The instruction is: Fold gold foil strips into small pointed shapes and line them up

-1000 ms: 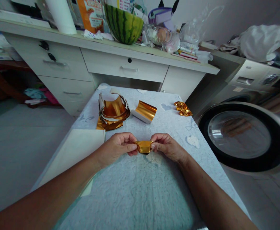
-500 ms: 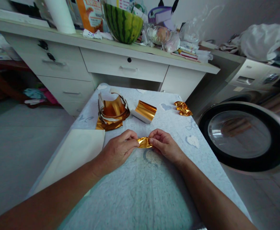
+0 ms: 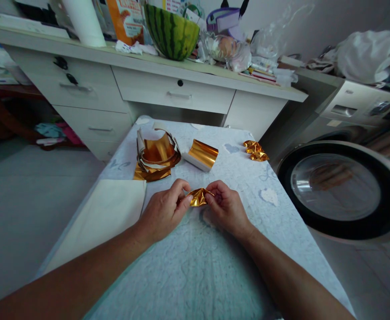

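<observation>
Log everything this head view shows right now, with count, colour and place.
held foil piece: one, gold, between both hands
foil stack: sheet count unclear, gold and white, table's far left
curled sheet: one, gold and white, right of the stack
crumpled foil shapes: count unclear, gold, far right
pale sheet: at least one, off-white, table's left side
table: one, patterned light blue cover, centre
watermelon piece: one, striped green, counter
roll: one, white, counter's left
packet: one, orange, beside watermelon
counter: one, whitish, behind table
washing machine: one, silvery, right
smaller clutter: uncountable, mixed colours, counter and left shelf
left hand: one, left of centre
right hand: one, right of centre
</observation>
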Action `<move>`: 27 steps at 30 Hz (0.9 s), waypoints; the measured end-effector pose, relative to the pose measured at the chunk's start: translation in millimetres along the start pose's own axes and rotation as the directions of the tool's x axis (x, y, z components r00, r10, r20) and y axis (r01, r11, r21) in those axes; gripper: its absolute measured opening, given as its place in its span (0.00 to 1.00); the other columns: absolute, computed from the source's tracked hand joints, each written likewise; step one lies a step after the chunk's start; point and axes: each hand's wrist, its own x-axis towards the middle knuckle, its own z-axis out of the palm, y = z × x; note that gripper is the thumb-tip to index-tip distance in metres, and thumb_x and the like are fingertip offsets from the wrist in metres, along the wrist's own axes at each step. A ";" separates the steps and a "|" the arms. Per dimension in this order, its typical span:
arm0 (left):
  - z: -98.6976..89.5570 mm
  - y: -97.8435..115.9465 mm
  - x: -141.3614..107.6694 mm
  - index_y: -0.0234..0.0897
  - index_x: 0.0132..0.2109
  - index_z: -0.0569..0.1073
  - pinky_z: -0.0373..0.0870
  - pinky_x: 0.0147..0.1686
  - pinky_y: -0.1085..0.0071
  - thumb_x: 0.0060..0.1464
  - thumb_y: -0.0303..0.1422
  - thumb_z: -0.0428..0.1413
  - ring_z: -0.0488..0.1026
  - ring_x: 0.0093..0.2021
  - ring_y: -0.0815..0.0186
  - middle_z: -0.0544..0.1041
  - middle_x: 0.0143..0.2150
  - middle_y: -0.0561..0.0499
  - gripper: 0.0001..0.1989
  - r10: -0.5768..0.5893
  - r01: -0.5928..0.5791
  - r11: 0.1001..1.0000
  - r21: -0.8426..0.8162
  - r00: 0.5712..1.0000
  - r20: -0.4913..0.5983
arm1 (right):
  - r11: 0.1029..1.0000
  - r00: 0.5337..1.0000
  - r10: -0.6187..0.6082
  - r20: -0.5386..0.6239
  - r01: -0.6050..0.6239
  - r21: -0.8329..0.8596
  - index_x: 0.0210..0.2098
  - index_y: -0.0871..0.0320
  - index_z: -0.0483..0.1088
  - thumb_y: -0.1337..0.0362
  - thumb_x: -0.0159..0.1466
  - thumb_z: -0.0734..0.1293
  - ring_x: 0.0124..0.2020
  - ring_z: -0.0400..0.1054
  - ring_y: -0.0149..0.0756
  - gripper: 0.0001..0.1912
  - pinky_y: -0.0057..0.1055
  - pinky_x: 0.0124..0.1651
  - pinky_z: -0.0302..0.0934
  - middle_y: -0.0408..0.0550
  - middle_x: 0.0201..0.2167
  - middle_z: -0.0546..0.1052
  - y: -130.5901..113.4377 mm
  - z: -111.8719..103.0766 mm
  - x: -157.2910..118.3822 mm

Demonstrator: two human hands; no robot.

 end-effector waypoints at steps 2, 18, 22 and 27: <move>0.6 -0.3 0.9 0.39 0.45 0.63 0.60 0.27 0.73 0.63 0.32 0.47 0.70 0.26 0.67 0.70 0.25 0.58 0.05 -0.021 0.021 1.000 0.022 1.000 -0.001 | 0.999 1.000 -0.029 -0.003 0.029 -0.022 0.39 0.55 0.65 0.67 0.65 0.62 0.23 0.64 0.28 0.03 0.23 0.27 0.56 0.38 0.24 0.70 -2.7 1.3 -1.8; 0.4 -1.5 1.0 0.39 0.39 0.68 0.62 0.31 0.72 0.63 0.32 0.46 0.73 0.30 0.67 0.74 0.30 0.56 0.07 -0.006 0.008 0.999 0.035 0.997 -0.073 | 0.982 0.998 -0.019 0.066 0.031 -0.187 0.38 0.56 0.63 0.69 0.65 0.59 0.24 0.68 0.31 0.04 0.25 0.29 0.55 0.41 0.24 0.74 -14.1 6.1 -3.2; 0.0 -1.7 3.2 0.39 0.38 0.68 0.62 0.30 0.72 0.63 0.32 0.45 0.73 0.30 0.66 0.74 0.30 0.55 0.08 -0.025 0.030 0.998 0.059 0.997 -0.076 | 0.983 0.992 -0.025 0.121 0.047 -0.175 0.39 0.56 0.61 0.69 0.66 0.57 0.23 0.66 0.32 0.04 0.25 0.29 0.55 0.40 0.23 0.72 -18.1 8.0 -5.6; -0.5 0.1 3.4 0.40 0.38 0.66 0.62 0.29 0.72 0.64 0.32 0.43 0.73 0.29 0.66 0.73 0.29 0.55 0.08 -0.017 0.022 0.997 0.069 0.997 -0.070 | 0.979 0.994 -0.030 0.110 0.051 -0.195 0.40 0.56 0.61 0.69 0.66 0.56 0.23 0.66 0.32 0.05 0.25 0.29 0.55 0.41 0.23 0.72 -18.9 8.3 -6.8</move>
